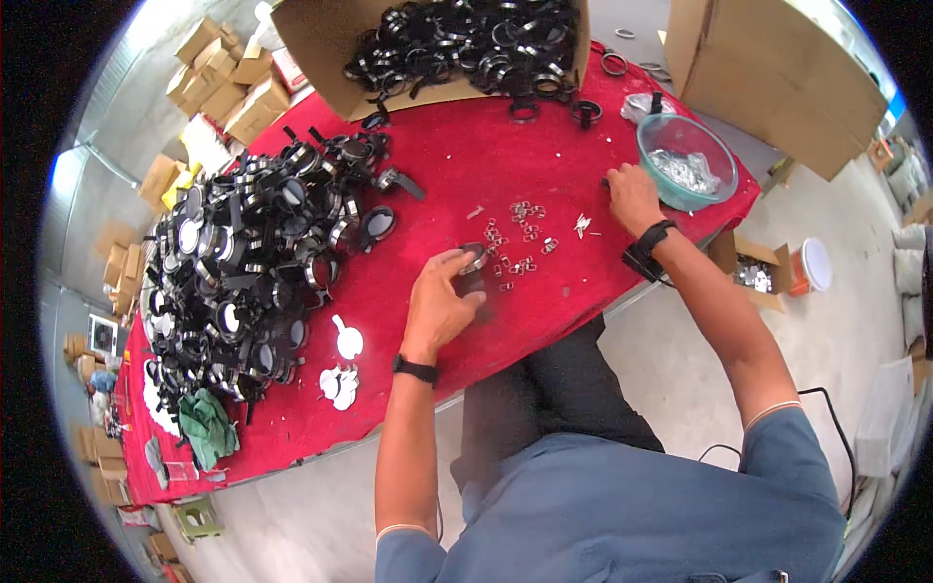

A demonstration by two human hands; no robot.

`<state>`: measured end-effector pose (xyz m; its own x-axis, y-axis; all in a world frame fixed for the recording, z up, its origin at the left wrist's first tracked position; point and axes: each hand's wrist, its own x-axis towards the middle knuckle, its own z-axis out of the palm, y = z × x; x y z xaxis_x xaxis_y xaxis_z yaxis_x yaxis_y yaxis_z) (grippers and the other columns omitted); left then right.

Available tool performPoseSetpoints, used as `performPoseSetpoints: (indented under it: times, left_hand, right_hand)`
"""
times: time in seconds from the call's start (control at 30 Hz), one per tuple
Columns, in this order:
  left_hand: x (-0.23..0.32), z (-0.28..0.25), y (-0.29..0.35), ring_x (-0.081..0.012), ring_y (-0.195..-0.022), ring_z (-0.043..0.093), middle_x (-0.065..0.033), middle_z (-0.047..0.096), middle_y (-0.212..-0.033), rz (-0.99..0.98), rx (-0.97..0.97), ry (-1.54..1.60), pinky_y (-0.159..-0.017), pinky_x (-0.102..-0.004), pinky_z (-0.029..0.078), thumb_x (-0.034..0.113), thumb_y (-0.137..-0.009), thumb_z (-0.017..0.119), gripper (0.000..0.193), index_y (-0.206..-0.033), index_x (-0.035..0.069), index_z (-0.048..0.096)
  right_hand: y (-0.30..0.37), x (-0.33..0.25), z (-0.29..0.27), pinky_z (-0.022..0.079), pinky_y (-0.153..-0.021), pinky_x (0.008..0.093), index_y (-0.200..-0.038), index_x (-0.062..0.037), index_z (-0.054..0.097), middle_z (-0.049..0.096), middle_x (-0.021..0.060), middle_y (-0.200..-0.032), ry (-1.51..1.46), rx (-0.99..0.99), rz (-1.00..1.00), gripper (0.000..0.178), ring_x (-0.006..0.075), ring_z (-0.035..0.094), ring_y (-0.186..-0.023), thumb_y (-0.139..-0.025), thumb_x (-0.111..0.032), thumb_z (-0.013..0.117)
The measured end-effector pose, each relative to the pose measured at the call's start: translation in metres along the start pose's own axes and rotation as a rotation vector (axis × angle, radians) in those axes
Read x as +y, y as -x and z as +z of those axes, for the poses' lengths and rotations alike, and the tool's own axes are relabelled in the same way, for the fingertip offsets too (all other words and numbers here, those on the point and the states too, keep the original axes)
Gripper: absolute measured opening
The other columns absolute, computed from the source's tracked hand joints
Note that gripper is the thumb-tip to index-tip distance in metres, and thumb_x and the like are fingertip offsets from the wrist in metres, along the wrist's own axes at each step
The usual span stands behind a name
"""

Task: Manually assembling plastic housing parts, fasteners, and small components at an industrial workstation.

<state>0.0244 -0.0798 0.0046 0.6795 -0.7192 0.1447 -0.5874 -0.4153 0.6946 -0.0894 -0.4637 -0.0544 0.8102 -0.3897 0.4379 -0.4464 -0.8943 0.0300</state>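
Note:
My left hand (pixel 442 296) is closed around a small round black part with a silver rim (pixel 473 257), held just over the red cloth. A dark tab, partly blurred, extends below the part toward my fingers. Beside it, several small metal clips (pixel 520 238) lie scattered on the cloth. Farther right, my right hand (pixel 634 199) rests with bent fingers by the left side of a teal bowl (pixel 685 160). Something small and dark shows at its fingertips, too little to name. A few thin white pieces (pixel 582 225) lie between the hands.
At left a large heap of round black-and-silver parts (pixel 262 253) covers the red cloth (pixel 408 175). White discs (pixel 348 340) and a green rag (pixel 207 428) lie near the front edge. A cardboard box (pixel 321 49) full of black rings stands at the far side.

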Motion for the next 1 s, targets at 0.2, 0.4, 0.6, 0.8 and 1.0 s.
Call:
performPoseSetpoints:
  times: [0.2,0.4,0.6,0.8,1.0]
  left_hand:
    - [-0.003,0.006,0.006,-0.0400,-0.140,0.056,-0.0236,0.061,-0.148,-0.053,0.046,-0.071,-0.121,-0.0450,0.044,0.025,-0.079,0.090,0.068,-0.140,0.005,0.069]
    - [-0.004,0.022,0.001,-0.0429,-0.142,0.055,-0.0275,0.056,-0.153,-0.024,0.112,-0.077,-0.119,-0.0472,0.045,0.031,-0.079,0.090,0.069,-0.141,0.008,0.069]
    - [-0.003,0.024,-0.002,-0.0440,-0.137,0.058,-0.0288,0.058,-0.149,-0.020,0.154,-0.036,-0.117,-0.0487,0.048,0.025,-0.082,0.087,0.058,-0.136,0.008,0.073]
    - [-0.005,0.032,-0.001,-0.0457,-0.137,0.058,-0.0310,0.059,-0.147,-0.001,0.197,-0.077,-0.116,-0.0495,0.048,0.020,-0.089,0.080,0.048,-0.135,0.008,0.074]
    - [0.000,0.035,0.000,-0.0475,-0.136,0.058,-0.0329,0.060,-0.145,-0.018,0.216,-0.056,-0.115,-0.0502,0.048,0.018,-0.095,0.076,0.041,-0.134,0.007,0.074]
  right_hand:
    - [0.014,-0.069,-0.027,0.057,-0.083,0.0506,-0.110,-0.0009,0.069,0.071,0.0225,-0.095,-0.669,0.072,-0.017,0.016,0.0414,0.071,-0.091,-0.098,-0.009,0.063]
    - [0.042,-0.171,-0.049,0.055,-0.081,0.0576,-0.102,0.0008,0.066,0.070,0.0270,-0.089,-0.894,-0.169,-0.191,0.012,0.0482,0.070,-0.090,-0.098,-0.009,0.059]
    - [0.039,-0.189,-0.072,0.056,-0.085,0.0589,-0.104,0.0084,0.065,0.071,0.0335,-0.092,-0.791,-0.369,-0.108,0.035,0.0517,0.071,-0.092,-0.093,-0.025,0.068]
    - [0.026,-0.205,-0.094,0.057,-0.084,0.0590,-0.094,0.0084,0.070,0.071,0.0340,-0.087,-0.648,-0.431,-0.061,0.039,0.0519,0.072,-0.090,-0.090,-0.030,0.071]
    - [0.033,-0.213,-0.090,0.059,-0.073,0.0549,-0.083,0.0046,0.074,0.072,0.0295,-0.079,-0.571,-0.269,-0.111,0.033,0.0464,0.074,-0.077,-0.091,-0.027,0.072]
